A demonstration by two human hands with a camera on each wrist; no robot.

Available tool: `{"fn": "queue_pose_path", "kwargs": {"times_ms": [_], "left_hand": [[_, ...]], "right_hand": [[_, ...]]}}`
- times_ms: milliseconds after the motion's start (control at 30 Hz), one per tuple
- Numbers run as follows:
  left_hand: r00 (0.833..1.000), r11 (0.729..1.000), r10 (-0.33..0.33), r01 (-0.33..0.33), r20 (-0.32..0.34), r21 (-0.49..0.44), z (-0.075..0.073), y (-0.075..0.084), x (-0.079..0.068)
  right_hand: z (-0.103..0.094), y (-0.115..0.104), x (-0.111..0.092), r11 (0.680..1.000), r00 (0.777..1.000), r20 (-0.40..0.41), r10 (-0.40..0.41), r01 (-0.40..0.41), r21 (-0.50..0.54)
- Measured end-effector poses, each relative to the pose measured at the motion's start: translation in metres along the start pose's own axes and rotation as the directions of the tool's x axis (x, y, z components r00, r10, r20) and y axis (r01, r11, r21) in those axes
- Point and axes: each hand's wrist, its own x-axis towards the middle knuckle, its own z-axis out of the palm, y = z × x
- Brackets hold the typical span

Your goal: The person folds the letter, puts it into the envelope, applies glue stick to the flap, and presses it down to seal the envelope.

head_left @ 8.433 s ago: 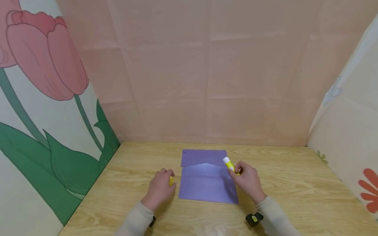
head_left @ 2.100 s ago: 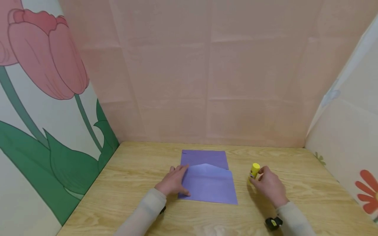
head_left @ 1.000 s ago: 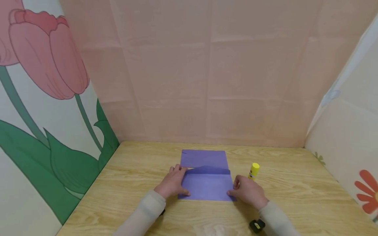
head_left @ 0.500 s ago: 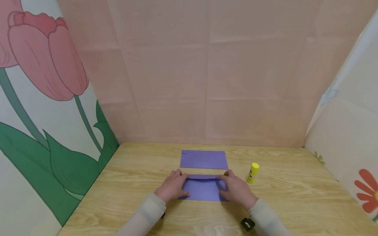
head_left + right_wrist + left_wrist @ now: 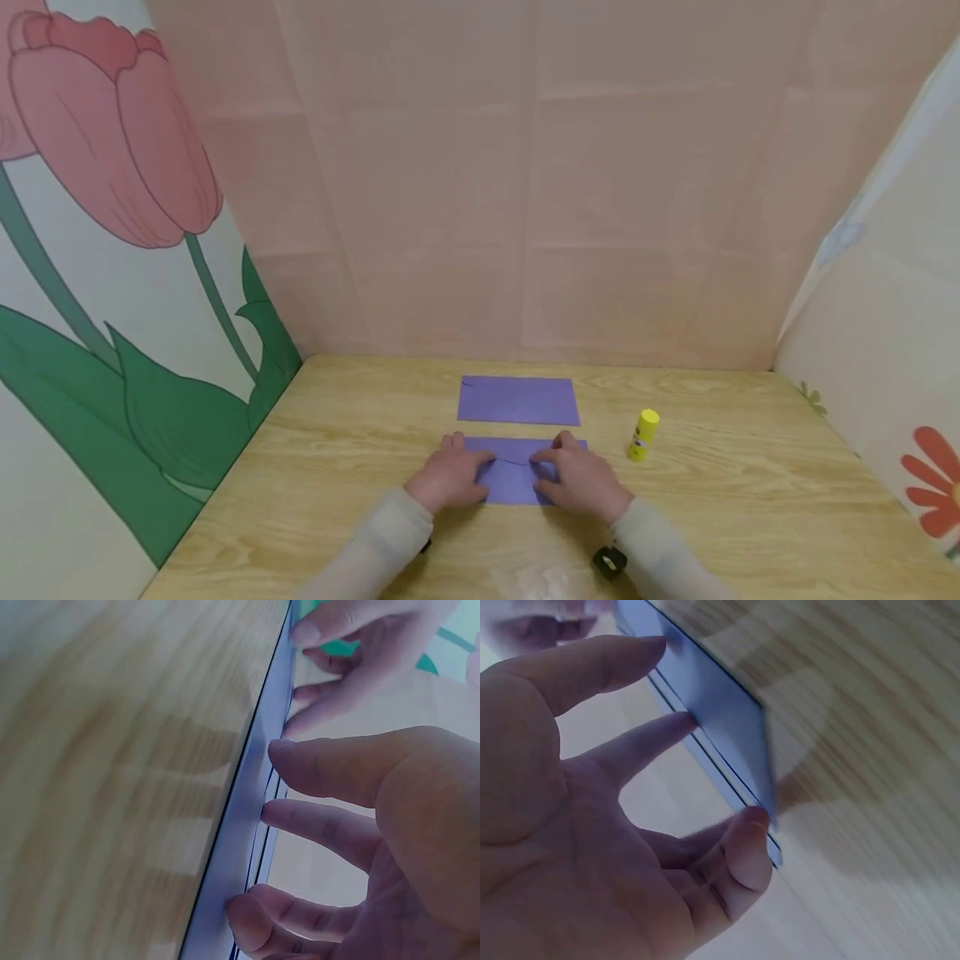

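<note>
A purple envelope (image 5: 513, 485) lies flat on the table with its flap folded down toward the person. On its left part, my left hand (image 5: 448, 478) presses with thumb and forefinger extended. My right hand (image 5: 585, 480) touches the flap and the body on the right side, its fingertips a short way from the left ones. In the left wrist view, the fingertips rest along the envelope (image 5: 724, 705). The right wrist view has thumb and fingers spread on the same envelope (image 5: 251, 772), curled round nothing.
Behind it lies a second purple envelope (image 5: 517, 401), a narrow strip of table between them. A yellow glue stick (image 5: 642, 435) with its cap on stands upright to the right. The wooden table (image 5: 735, 483) meets a pink backdrop (image 5: 525, 208) at the back.
The glue stick was capped and stood on the table. The right hand moved left to the envelope. Its flap was folded toward the person and now lies flat, both hands having shifted inward.
</note>
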Motion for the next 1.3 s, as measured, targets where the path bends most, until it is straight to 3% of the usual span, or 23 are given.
{"fn": "queue_pose_path", "kwargs": {"times_ms": [167,300,667,933,1133,1300], "left_hand": [[1.0,0.999,0.02,-0.02,0.012,0.039,0.002,0.018,0.006],[1.0,0.997,0.027,-0.027,-0.004,0.07,0.004,0.022,0.008],[0.998,0.999,-0.044,0.044,-0.04,0.005,0.003,-0.005,-0.006],[0.998,0.998,-0.055,0.055,-0.021,-0.038,0.0,-0.008,-0.009],[0.995,0.996,-0.082,0.08,-0.064,-0.036,-0.002,-0.012,-0.012],[0.997,0.998,-0.051,0.048,-0.065,-0.046,-0.003,-0.015,-0.011]], "right_hand": [[0.004,-0.015,0.009,1.0,0.999,0.022,-0.028,0.028,0.015],[0.005,-0.019,0.011,1.0,0.999,0.03,-0.018,0.018,0.014],[-0.008,0.012,-0.006,0.998,0.998,0.007,0.062,-0.062,-0.034],[-0.014,0.029,-0.013,0.991,0.992,0.0,0.124,-0.123,-0.052],[-0.016,0.03,-0.015,0.986,0.99,-0.009,0.138,-0.138,-0.098],[-0.014,0.022,-0.013,0.988,0.994,-0.014,0.109,-0.109,-0.11]]}}
